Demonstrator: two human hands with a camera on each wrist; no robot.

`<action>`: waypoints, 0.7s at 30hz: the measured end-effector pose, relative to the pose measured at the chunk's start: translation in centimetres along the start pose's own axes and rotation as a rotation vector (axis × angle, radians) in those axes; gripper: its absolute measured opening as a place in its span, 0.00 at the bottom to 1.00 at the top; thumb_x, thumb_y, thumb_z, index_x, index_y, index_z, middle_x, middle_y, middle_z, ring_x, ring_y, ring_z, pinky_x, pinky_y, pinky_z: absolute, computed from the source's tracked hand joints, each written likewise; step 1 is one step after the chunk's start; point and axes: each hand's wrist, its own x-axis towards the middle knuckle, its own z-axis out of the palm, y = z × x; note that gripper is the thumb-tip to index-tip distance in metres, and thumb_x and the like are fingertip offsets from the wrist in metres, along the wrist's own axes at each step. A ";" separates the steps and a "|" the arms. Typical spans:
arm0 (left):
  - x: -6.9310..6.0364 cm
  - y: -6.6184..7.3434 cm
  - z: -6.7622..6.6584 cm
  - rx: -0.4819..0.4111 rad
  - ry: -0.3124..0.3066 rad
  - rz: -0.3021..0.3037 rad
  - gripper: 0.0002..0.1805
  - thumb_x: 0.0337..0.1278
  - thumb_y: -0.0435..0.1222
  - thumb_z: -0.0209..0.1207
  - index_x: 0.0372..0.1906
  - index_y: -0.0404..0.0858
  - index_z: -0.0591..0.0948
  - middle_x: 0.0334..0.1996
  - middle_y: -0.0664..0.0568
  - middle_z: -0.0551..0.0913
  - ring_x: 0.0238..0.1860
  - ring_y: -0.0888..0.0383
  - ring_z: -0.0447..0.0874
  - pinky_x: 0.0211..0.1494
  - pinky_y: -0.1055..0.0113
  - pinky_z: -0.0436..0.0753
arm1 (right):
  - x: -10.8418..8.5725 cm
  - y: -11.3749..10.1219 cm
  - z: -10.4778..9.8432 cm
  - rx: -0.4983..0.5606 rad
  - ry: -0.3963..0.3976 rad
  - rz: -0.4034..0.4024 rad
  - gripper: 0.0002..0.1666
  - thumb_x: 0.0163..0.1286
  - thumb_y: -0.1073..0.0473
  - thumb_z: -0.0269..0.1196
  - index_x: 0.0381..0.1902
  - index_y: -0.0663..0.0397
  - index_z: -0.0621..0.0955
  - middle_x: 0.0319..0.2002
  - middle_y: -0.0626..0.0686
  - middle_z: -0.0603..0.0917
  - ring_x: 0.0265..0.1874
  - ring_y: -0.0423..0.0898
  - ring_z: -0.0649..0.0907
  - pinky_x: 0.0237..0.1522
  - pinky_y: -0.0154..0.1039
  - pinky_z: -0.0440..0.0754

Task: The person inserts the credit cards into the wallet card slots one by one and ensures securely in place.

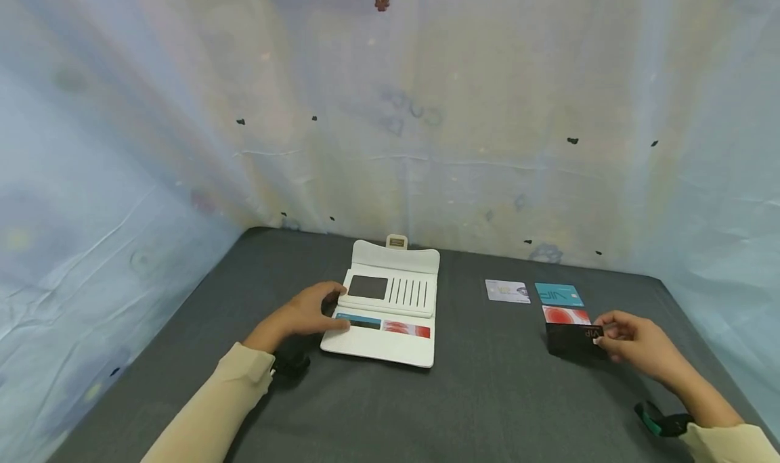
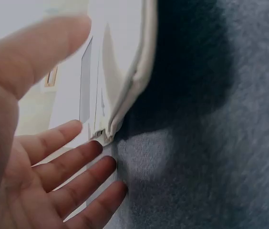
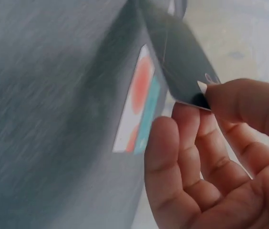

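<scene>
Our right fingers (image 1: 615, 346) pinch a black plastic card (image 1: 569, 339) toward the grey tabletop (image 1: 487, 388)'s right edge, the white folding wallet (image 1: 386, 355) well leftward at our spread left fingers (image 1: 329, 325).

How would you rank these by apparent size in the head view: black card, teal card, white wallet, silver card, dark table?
1. Dark table
2. White wallet
3. Black card
4. Teal card and silver card: too alike to rank.
</scene>
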 end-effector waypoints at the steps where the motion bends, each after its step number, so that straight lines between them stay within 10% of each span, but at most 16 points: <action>1: 0.1 0.0 -0.1 -0.012 0.008 0.000 0.42 0.48 0.51 0.70 0.66 0.36 0.69 0.61 0.41 0.74 0.58 0.45 0.76 0.57 0.49 0.77 | 0.0 -0.3 0.0 0.019 0.003 -0.011 0.20 0.68 0.57 0.62 0.53 0.64 0.75 0.32 0.55 0.83 0.23 0.41 0.79 0.27 0.38 0.81; 21: 2.5 -2.2 -0.5 -0.180 0.025 -0.087 0.40 0.56 0.38 0.66 0.71 0.38 0.61 0.51 0.41 0.76 0.33 0.58 0.80 0.34 0.63 0.79 | 3.1 -9.6 3.6 0.277 0.098 -0.142 0.26 0.68 0.56 0.63 0.60 0.60 0.72 0.34 0.56 0.88 0.27 0.48 0.88 0.32 0.43 0.86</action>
